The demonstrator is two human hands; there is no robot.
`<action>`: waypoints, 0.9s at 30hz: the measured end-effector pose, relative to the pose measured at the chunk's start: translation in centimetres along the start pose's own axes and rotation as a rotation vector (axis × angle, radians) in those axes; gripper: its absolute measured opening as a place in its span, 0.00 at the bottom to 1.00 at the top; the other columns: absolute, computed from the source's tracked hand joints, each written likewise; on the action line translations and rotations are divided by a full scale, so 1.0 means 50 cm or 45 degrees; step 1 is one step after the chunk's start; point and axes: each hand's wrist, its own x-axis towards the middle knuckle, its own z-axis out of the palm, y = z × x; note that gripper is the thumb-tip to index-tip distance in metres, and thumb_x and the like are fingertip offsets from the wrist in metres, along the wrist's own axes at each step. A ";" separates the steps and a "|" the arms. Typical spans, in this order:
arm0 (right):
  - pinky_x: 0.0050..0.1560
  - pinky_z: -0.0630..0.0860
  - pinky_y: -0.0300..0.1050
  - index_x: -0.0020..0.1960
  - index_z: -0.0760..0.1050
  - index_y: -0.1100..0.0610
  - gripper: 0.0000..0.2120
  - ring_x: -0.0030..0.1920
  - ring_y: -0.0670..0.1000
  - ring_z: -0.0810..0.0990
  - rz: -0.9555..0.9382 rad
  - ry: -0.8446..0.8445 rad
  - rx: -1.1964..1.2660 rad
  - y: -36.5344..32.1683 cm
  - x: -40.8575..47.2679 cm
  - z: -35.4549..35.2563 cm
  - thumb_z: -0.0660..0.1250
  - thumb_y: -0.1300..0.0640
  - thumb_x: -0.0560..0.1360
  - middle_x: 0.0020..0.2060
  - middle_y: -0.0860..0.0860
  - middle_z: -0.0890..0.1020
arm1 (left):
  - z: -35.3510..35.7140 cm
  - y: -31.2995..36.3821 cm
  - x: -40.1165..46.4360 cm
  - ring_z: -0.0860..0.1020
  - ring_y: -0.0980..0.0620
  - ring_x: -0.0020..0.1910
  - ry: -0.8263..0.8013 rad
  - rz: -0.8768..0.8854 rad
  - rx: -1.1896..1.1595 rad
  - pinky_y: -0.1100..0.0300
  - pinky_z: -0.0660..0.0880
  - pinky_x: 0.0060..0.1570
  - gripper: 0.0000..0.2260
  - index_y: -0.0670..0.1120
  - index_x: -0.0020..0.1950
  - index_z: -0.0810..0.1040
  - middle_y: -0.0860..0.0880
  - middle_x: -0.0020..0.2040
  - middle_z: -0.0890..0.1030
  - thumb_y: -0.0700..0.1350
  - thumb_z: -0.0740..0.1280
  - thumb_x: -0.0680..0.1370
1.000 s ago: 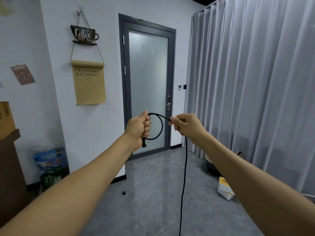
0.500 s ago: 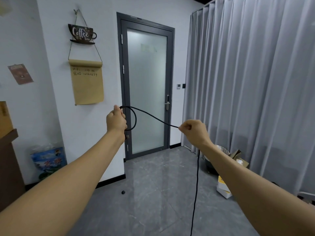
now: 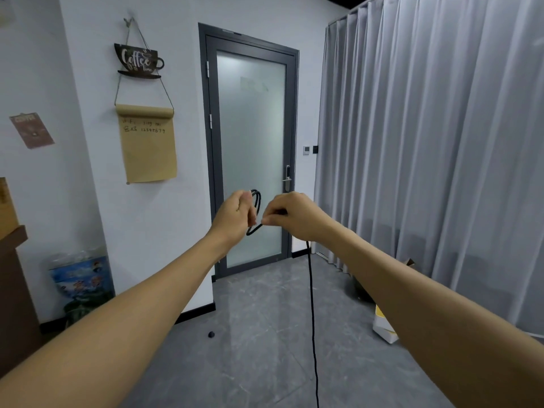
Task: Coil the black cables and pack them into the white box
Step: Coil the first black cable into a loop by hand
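A thin black cable (image 3: 311, 304) hangs from my hands down past the bottom edge of the view. My left hand (image 3: 234, 216) is closed on a small coil of two or three loops (image 3: 256, 201) of it, held up at chest height in front of the door. My right hand (image 3: 294, 216) pinches the cable right beside the coil, almost touching my left hand. A white box with a yellow patch (image 3: 382, 326) lies on the floor at the right, partly hidden behind my right forearm.
A frosted glass door (image 3: 250, 157) stands straight ahead and grey curtains (image 3: 426, 142) hang on the right. A lined bin (image 3: 81, 284) and a brown cabinet (image 3: 11, 290) stand at the left wall. A small black object (image 3: 211, 334) lies on the grey floor.
My hands were apart with cable stretched between them; now my right hand has come back to my left hand, adding another loop to the coil.
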 end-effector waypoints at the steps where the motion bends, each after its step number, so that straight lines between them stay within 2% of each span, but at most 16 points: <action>1: 0.38 0.70 0.31 0.46 0.81 0.61 0.08 0.34 0.43 0.73 0.012 0.045 0.067 0.000 0.000 -0.003 0.68 0.56 0.75 0.34 0.45 0.77 | 0.003 0.000 -0.001 0.71 0.55 0.31 -0.044 -0.007 -0.030 0.65 0.68 0.32 0.16 0.46 0.39 0.67 0.48 0.34 0.73 0.49 0.49 0.84; 3: 0.33 0.68 0.30 0.43 0.81 0.61 0.07 0.31 0.42 0.70 0.047 0.123 0.172 0.002 0.002 -0.006 0.69 0.57 0.74 0.31 0.43 0.75 | 0.007 0.001 -0.003 0.73 0.56 0.31 -0.138 -0.055 -0.148 0.65 0.73 0.35 0.16 0.46 0.40 0.67 0.47 0.34 0.73 0.49 0.50 0.84; 6: 0.33 0.67 0.29 0.40 0.81 0.58 0.06 0.29 0.40 0.72 0.086 0.193 0.264 0.007 0.002 -0.009 0.71 0.56 0.73 0.30 0.43 0.77 | 0.015 0.010 -0.009 0.70 0.55 0.29 -0.267 -0.124 -0.282 0.66 0.72 0.31 0.15 0.45 0.42 0.68 0.48 0.31 0.72 0.47 0.49 0.84; 8: 0.32 0.66 0.29 0.38 0.79 0.56 0.06 0.27 0.40 0.71 0.120 0.245 0.313 0.010 0.001 -0.011 0.73 0.56 0.71 0.28 0.43 0.76 | 0.020 0.017 -0.014 0.64 0.56 0.24 -0.365 -0.171 -0.375 0.64 0.67 0.29 0.16 0.45 0.39 0.67 0.52 0.26 0.67 0.46 0.49 0.84; 11: 0.31 0.67 0.36 0.34 0.74 0.54 0.11 0.28 0.44 0.67 0.203 0.310 0.340 0.016 -0.001 -0.014 0.76 0.53 0.66 0.27 0.47 0.73 | 0.016 0.026 -0.017 0.58 0.58 0.23 -0.468 -0.258 -0.457 0.66 0.59 0.25 0.17 0.46 0.37 0.66 0.55 0.24 0.61 0.47 0.49 0.84; 17: 0.33 0.68 0.38 0.38 0.76 0.58 0.13 0.27 0.45 0.68 0.354 0.164 0.369 0.044 -0.022 -0.008 0.73 0.49 0.69 0.26 0.47 0.75 | -0.017 0.004 -0.020 0.56 0.58 0.24 -0.577 -0.331 -0.357 0.67 0.55 0.24 0.16 0.46 0.37 0.69 0.55 0.26 0.61 0.50 0.56 0.82; 20: 0.31 0.67 0.36 0.40 0.77 0.59 0.10 0.27 0.45 0.68 0.449 0.142 0.440 0.071 -0.041 0.000 0.70 0.52 0.73 0.28 0.48 0.75 | -0.037 -0.016 -0.023 0.56 0.59 0.23 -0.482 -0.380 -0.368 0.68 0.54 0.22 0.16 0.47 0.35 0.67 0.55 0.25 0.61 0.49 0.56 0.82; 27: 0.25 0.63 0.33 0.37 0.76 0.56 0.09 0.28 0.46 0.66 0.626 0.227 0.480 0.129 -0.071 0.011 0.68 0.56 0.76 0.29 0.50 0.74 | -0.096 -0.063 -0.005 0.58 0.60 0.18 0.028 -0.537 -0.571 0.70 0.54 0.18 0.16 0.46 0.35 0.67 0.56 0.21 0.63 0.47 0.57 0.83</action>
